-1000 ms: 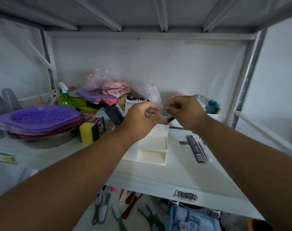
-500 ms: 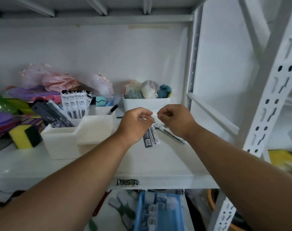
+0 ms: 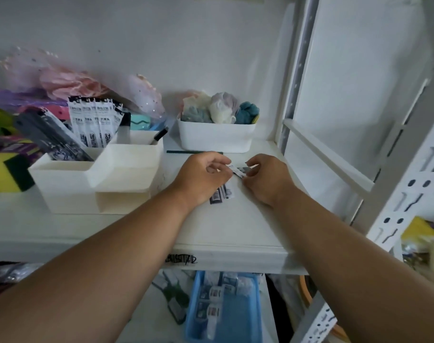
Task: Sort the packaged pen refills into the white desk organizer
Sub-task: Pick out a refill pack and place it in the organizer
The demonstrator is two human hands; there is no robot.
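Nearest, both hands work over the refill packets (image 3: 222, 194) lying flat on the shelf (image 3: 226, 233), loose and still to be sorted; the left hand (image 3: 201, 177) curls down over them, its fingertips hidden, so I cannot tell its grip; the right hand (image 3: 265, 178) seems to pinch one packet's end (image 3: 238, 169) to lift it free; further left, the white organizer (image 3: 92, 179) holds sorted packets (image 3: 94, 122) upright in a back compartment, labels readable; beyond stands a white bin (image 3: 217, 137) of cloth.

Two bare forearms, no sleeves — bare hands (image 3: 203, 180)
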